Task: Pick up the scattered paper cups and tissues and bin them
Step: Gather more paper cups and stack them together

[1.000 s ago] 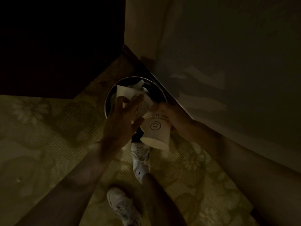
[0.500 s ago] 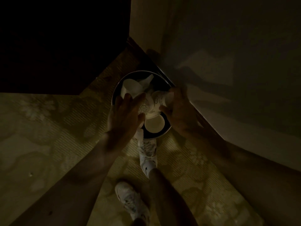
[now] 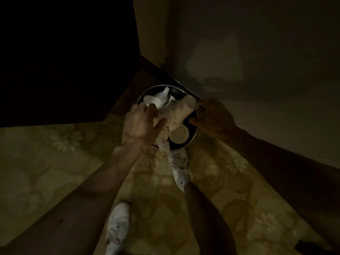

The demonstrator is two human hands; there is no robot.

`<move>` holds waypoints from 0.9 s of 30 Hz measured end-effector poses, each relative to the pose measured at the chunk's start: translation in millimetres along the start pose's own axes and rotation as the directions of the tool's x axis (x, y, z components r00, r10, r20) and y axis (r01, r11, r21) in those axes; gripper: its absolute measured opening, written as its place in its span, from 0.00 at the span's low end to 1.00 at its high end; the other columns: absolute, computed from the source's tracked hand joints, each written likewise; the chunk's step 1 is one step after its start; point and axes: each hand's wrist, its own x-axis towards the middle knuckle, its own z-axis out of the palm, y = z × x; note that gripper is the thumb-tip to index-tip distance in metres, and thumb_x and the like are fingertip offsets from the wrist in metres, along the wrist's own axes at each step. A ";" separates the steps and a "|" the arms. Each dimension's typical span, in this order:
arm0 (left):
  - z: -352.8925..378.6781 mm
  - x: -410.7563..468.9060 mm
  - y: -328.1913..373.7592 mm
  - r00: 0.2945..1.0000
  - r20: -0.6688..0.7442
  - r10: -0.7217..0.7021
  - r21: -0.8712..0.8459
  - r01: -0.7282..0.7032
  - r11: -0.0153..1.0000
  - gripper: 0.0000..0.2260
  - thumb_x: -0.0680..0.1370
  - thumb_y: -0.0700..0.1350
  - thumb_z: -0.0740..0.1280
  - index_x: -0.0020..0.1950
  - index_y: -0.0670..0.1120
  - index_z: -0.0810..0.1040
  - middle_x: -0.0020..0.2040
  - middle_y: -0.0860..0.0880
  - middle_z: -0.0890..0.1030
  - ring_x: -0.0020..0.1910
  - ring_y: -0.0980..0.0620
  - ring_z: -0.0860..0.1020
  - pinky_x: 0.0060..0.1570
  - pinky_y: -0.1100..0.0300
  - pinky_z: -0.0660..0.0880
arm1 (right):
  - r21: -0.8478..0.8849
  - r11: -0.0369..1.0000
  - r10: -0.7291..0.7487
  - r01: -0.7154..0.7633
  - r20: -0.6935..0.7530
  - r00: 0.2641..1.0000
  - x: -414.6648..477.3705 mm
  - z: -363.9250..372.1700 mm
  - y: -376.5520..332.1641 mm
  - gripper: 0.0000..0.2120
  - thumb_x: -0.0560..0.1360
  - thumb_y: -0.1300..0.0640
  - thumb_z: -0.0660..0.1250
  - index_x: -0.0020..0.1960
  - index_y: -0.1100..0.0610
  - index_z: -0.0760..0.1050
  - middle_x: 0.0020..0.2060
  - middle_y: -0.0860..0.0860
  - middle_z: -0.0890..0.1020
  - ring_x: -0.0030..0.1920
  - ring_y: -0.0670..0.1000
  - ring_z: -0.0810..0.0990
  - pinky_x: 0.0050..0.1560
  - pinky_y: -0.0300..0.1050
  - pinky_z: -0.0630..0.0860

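Over the bin where the carpet meets the wall, our right hand grips a paper cup at the right rim while our spread left hand rests on the binned cups; letting go looks next.

White cups with dark print, white tissues, dark silver-rimmed bin, white shoes, olive floral striped carpet, pale wall.
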 end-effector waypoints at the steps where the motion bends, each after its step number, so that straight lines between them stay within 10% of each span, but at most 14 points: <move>1: -13.2 -5.0 6.3 1.000 -0.019 0.024 -0.033 -0.025 0.999 0.11 0.78 0.54 0.68 0.43 0.48 0.73 0.47 0.46 0.76 0.47 0.47 0.75 0.43 0.52 0.73 | 0.019 1.000 0.012 -0.011 -0.061 0.998 -16.5 -6.6 -7.1 0.20 0.75 0.48 0.70 0.62 0.57 0.75 0.56 0.55 0.78 0.58 0.55 0.76 0.52 0.49 0.74; 5: -92.8 -41.1 70.2 0.992 0.119 0.038 -0.226 -0.010 0.974 0.15 0.77 0.49 0.66 0.32 0.46 0.69 0.32 0.48 0.73 0.34 0.46 0.74 0.33 0.52 0.70 | 0.272 0.953 0.200 -0.134 -0.234 0.951 -136.8 -66.2 -52.6 0.09 0.74 0.52 0.68 0.43 0.57 0.74 0.34 0.50 0.76 0.36 0.53 0.75 0.34 0.45 0.67; 13: -319.1 -195.1 249.1 0.814 0.060 0.577 -0.436 -0.499 0.749 0.18 0.77 0.52 0.66 0.29 0.46 0.70 0.25 0.54 0.69 0.25 0.60 0.67 0.33 0.57 0.68 | 0.391 0.918 0.281 -0.064 -0.529 0.801 -465.5 -223.1 -156.3 0.07 0.76 0.49 0.67 0.52 0.48 0.77 0.43 0.47 0.79 0.42 0.46 0.77 0.44 0.44 0.76; 17: -415.4 -295.0 328.1 0.481 0.125 0.868 -0.175 -0.851 0.496 0.16 0.78 0.52 0.65 0.34 0.46 0.73 0.29 0.52 0.74 0.32 0.50 0.74 0.37 0.53 0.72 | 0.474 0.881 0.366 0.014 -0.698 0.616 -622.6 -262.6 -196.5 0.05 0.75 0.49 0.70 0.47 0.50 0.78 0.39 0.46 0.81 0.40 0.44 0.78 0.41 0.39 0.75; 22: -493.3 -433.4 398.1 -0.047 0.380 0.924 0.078 -0.993 -0.083 0.14 0.79 0.55 0.62 0.37 0.50 0.73 0.35 0.53 0.75 0.34 0.51 0.75 0.36 0.54 0.74 | 0.465 0.884 0.398 0.039 -0.795 0.458 -791.2 -257.2 -230.7 0.06 0.75 0.49 0.70 0.48 0.50 0.78 0.41 0.45 0.81 0.41 0.44 0.80 0.42 0.38 0.77; 27: -507.9 -542.6 421.1 -0.252 0.392 0.885 -0.242 -0.956 -0.165 0.17 0.79 0.64 0.59 0.39 0.55 0.77 0.35 0.54 0.77 0.31 0.54 0.76 0.28 0.68 0.70 | 0.573 0.819 0.553 0.039 -0.805 0.216 -931.7 -178.5 -242.9 0.06 0.75 0.45 0.68 0.46 0.47 0.76 0.38 0.42 0.79 0.38 0.42 0.78 0.35 0.31 0.73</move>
